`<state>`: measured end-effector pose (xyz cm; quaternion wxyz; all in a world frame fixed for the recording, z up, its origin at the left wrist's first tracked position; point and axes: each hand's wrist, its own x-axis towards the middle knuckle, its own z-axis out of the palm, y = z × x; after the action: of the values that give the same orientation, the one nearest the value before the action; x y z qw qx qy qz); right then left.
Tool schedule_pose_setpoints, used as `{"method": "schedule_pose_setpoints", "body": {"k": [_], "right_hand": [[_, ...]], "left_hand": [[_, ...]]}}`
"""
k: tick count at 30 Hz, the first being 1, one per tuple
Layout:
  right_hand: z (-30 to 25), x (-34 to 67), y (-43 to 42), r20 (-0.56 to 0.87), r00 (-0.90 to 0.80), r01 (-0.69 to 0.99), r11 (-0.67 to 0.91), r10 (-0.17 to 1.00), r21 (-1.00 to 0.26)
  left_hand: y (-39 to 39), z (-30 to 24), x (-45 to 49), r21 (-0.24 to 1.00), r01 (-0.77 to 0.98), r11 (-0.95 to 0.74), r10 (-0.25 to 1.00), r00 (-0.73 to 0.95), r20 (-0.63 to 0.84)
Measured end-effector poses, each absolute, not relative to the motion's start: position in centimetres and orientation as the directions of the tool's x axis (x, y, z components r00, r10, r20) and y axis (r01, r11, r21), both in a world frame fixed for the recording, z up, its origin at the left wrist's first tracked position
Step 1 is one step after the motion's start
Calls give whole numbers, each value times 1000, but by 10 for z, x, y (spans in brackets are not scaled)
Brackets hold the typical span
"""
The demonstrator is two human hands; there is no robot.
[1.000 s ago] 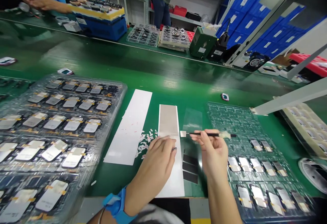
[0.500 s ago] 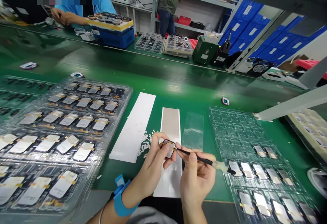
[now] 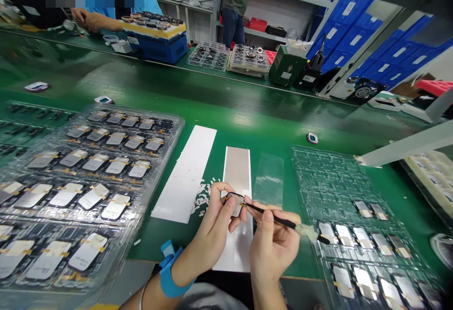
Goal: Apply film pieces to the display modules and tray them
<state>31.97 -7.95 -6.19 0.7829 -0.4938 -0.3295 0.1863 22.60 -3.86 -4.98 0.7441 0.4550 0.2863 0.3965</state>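
Off the strip (image 3: 237, 164), onto the module (image 3: 236, 205).
A second ago your left hand (image 3: 212, 230) lay on that strip; now, lower centre of the frame, it pinches the module, while your right hand (image 3: 272, 243) grips the black tool (image 3: 288, 224), tip at the module's edge. The work seems centred there.

Blue bins (image 3: 348, 23) (white-labelled), red box (image 3: 258, 24).
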Motion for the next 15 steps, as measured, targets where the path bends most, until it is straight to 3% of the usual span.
{"method": "schedule_pose_setpoints", "body": {"k": [6,11,13,15], "right_hand": [[-64,321,-79,339,687,80,397,643,-914],[-54,322,-85,465,666,133,521,583,-843],[-44,325,-99,522,640,242,498,563,-833],[-34,332,-118,552,607,435,343,571,-833]], "left_hand": [[-38,-49,229,918,-304,255,873,480,-84],[-36,-48,224,937,-278,213,928,357,-105],[-35,-45,219,945,-254,206,947,295,-127],[-35,-40,212,953,-225,201,959,246,-145]]}}
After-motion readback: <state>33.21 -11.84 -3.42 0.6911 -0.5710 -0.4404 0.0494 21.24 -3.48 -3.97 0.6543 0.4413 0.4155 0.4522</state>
